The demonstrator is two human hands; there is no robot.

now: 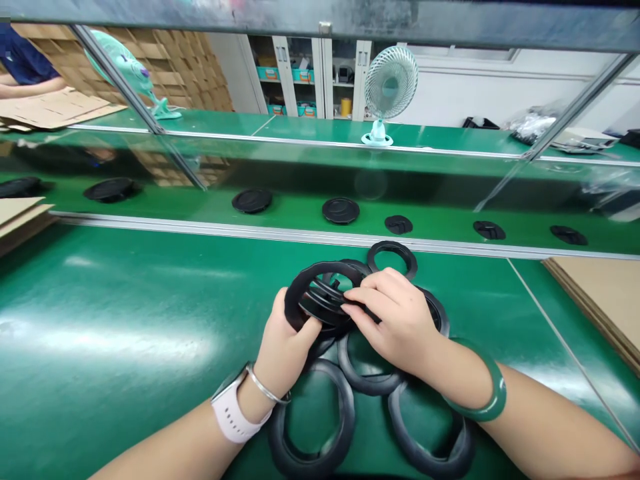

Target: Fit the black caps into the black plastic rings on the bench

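My left hand grips the near edge of a black ring, tilted up off the green table. Inside that ring sits a black round plastic part. My right hand pinches the ring and part from the right with closed fingers. Several more black rubber rings lie flat around my hands: one behind, one under my right hand, two near my wrists.
A green conveyor belt beyond a metal rail carries several black discs. Cardboard sheets lie at the right and left edges. Two small fans stand on the far bench, where another person's arm rests top left.
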